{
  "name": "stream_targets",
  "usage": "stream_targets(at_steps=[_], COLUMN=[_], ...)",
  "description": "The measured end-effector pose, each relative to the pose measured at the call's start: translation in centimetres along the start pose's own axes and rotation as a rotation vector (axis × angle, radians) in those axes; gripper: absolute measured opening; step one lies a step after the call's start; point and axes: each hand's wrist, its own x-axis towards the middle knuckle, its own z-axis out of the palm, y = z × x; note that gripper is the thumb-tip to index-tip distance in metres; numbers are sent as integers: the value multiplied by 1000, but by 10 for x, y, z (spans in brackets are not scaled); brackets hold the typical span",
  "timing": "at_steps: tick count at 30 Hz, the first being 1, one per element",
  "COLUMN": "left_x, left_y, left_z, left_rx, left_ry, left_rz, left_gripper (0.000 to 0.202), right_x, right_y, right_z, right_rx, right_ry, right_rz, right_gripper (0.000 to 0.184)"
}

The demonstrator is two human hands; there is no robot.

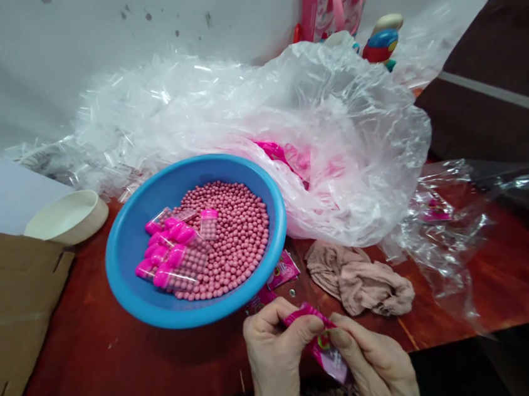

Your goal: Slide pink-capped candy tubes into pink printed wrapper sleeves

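Both my hands meet at the near edge of the table, pinching a small pink printed packet (pixel 325 346) between them. My left hand (pixel 274 354) grips its top with thumb and fingers closed. My right hand (pixel 381 365) holds its right side, fingers closed too. Just beyond them sits a blue bowl (pixel 127 237) full of small pink beads (pixel 240 232), with several clear little tubes with pink caps (pixel 170 252) lying on the beads at the left. More pink packets (pixel 282 270) lie on the table beside the bowl.
A big crumpled clear plastic bag (pixel 335 146) with pink items inside lies behind the bowl. A beige cloth (pixel 362 279) lies right of my hands. A cream dish (pixel 68 217) and brown cardboard (pixel 10 300) are at the left; clear wrap (pixel 443 236) at the right.
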Motion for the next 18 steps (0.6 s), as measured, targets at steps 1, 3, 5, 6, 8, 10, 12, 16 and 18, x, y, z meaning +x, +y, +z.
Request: stream_targets(at_steps=[1,3,5,6,8,10,12,16,18], left_x=[-2,-3,-2,-1,2,3,3,-2,-5], left_y=[3,11,19,22,29,34,41,56,63], left_z=[1,1,-1,-3,-7,-12,-17,-23,-24], left_rx=[-13,-38,-53,-57,-56,-43,-29,-70,-133], left_ry=[-4,11,45,60,85,125,172,185,182], left_rz=[17,74,147,182,235,292,351,210,107], left_gripper=[21,19,21,22,24,25,26,37,47], right_x=[1,6,12,15,18,20,21,27,31], right_y=[-3,-11,-22,-28,-38,-44,-48,-52,-54], right_z=[-3,-6,-3,0,11,22,30,40,44], right_rx=[5,54,163,228,318,354,353,229,137], right_ry=[-15,-72,-122,-114,-104,-105,-115,-124,-141], right_rz=[-5,-2,62,138,275,306,251,-64,-258], right_gripper=[41,44,49,48,37,27,24,14,14])
